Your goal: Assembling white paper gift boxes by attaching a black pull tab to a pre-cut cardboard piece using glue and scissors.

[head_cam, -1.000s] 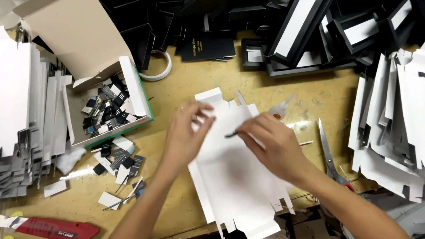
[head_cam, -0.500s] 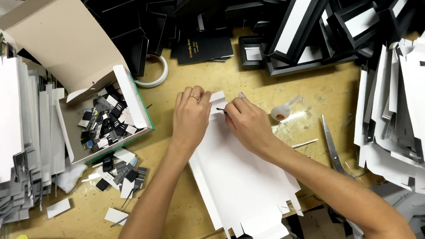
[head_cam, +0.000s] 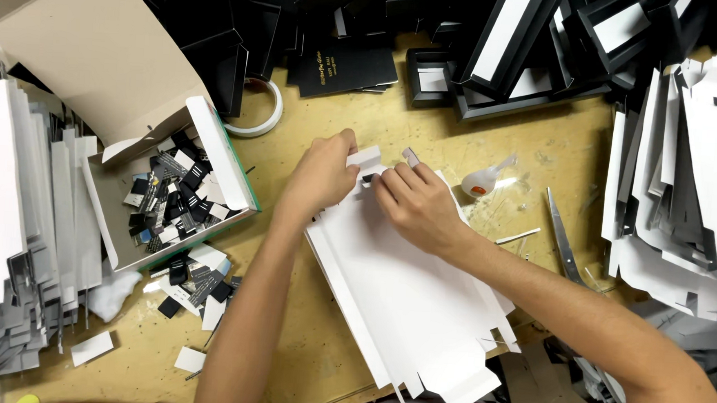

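A flat white die-cut cardboard sheet (head_cam: 406, 298) lies on the wooden table (head_cam: 301, 354) in front of me. My left hand (head_cam: 321, 173) pinches a folded flap at the sheet's far edge. My right hand (head_cam: 414, 203) presses its fingertips on the same far edge, right beside the left, with a small dark piece between the fingers. What exactly that piece is I cannot tell.
An open cardboard box (head_cam: 171, 196) of small black and white tags stands at left, with loose tags (head_cam: 195, 276) spilled before it. Scissors (head_cam: 563, 237), a tape roll (head_cam: 252, 116), a small glue scoop (head_cam: 482, 182), white sheet stacks (head_cam: 679, 169) and black boxes (head_cam: 506, 46) surround the work area.
Both hands have moved together to the sheet's far edge. The right hand, earlier holding a thin tool over the sheet's middle, now presses beside the left on the flap.
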